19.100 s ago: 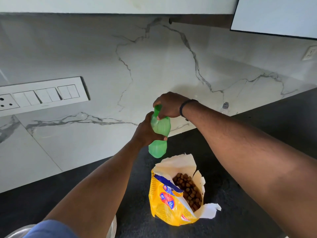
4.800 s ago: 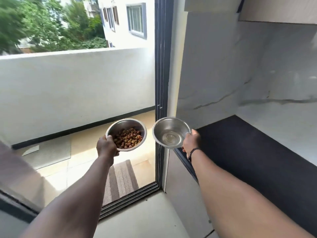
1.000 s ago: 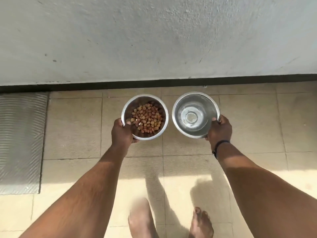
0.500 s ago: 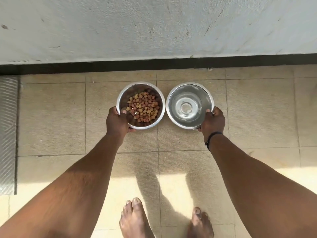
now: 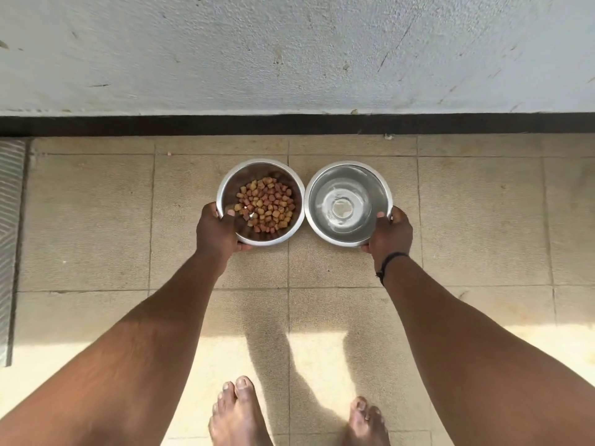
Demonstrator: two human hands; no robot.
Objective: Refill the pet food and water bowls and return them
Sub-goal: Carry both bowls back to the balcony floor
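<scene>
Food bowl [image 5: 261, 175] and water bowl [image 5: 349, 175], both steel, sit side by side at the centre of the frame over the beige tiled floor [image 5: 96, 220], rims nearly touching. Whether they rest on it I cannot tell. Left hand [image 5: 217, 231] grips the kibble-filled bowl's lower-left rim, thumb inside; right hand [image 5: 390, 235] grips the other's lower-right rim likewise. Bare feet [image 5: 238, 413] show at the bottom.

Two shiny steel bowls [image 5: 347, 201] on matt, gritty floor tiles [image 5: 483, 220] below a rough plastered wall [image 5: 289, 53]
</scene>
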